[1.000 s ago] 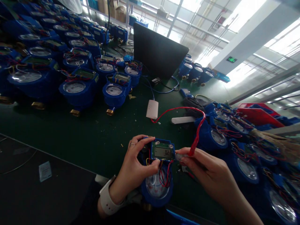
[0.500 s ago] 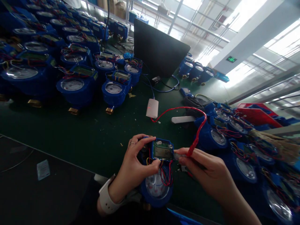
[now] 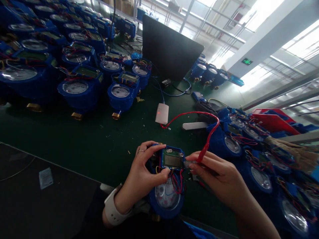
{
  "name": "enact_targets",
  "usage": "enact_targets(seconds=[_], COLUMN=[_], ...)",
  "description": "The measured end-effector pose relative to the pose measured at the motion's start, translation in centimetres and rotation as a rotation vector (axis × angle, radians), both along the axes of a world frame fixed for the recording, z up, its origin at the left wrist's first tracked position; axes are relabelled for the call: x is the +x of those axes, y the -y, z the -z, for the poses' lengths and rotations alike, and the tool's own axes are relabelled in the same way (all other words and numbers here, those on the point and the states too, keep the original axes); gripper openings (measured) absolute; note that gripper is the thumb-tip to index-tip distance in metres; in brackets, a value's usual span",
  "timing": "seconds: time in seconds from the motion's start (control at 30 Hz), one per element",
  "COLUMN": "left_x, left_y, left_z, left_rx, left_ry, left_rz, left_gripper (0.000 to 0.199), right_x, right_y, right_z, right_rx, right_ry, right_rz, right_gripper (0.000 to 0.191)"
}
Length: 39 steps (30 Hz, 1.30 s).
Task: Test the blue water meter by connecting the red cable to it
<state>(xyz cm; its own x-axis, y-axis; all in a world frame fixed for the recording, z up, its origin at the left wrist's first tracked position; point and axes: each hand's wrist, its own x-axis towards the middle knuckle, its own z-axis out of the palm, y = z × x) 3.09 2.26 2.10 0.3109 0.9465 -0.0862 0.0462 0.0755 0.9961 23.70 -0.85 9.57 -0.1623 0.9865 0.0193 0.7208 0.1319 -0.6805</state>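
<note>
Dark green table (image 3: 112,139) crosses the frame, with blue meters (image 3: 81,98) crowding its upper left and more meters (image 3: 224,144) along the right side. At bottom centre lies the blue meter (image 3: 167,199) being worked on. Left hand (image 3: 146,172) spans its display housing (image 3: 173,161), thumb on the lower edge, fingers on the upper; the screen shows no readable figures. Right hand (image 3: 216,169) pinches a pale connector (image 3: 188,163) at the housing's right edge; whether it is seated, I cannot tell. Red cable (image 3: 208,142) arcs from there to a white box (image 3: 162,114), its red light lit, below a black panel (image 3: 169,49) at upper centre.
</note>
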Motion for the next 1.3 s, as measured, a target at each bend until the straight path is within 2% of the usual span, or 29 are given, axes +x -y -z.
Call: enact_targets(seconds=[0.57, 0.9, 1.13, 1.3], left_x=[0.0, 0.0, -0.1, 0.0], left_y=[0.0, -0.1, -0.1, 0.1], left_z=[0.0, -0.3, -0.3, -0.2], left_rx=[-0.005, 0.002, 0.003, 0.015], left_ry=[-0.008, -0.03, -0.029, -0.022], left_rz=[0.005, 0.005, -0.013, -0.018], left_gripper=[0.051, 0.05, 0.051, 0.05], right_x=[-0.2, -0.3, 0.1, 0.1], right_y=[0.0, 0.5, 1.4, 1.6], right_z=[-0.2, 0.2, 1.4, 1.4], right_rx=[-0.04, -0.027, -0.052, -0.06], right_ry=[0.053, 0.031, -0.136, -0.283], right_rz=[-0.032, 0.012, 0.082, 0.187], right_gripper=[0.014, 0.014, 0.015, 0.015])
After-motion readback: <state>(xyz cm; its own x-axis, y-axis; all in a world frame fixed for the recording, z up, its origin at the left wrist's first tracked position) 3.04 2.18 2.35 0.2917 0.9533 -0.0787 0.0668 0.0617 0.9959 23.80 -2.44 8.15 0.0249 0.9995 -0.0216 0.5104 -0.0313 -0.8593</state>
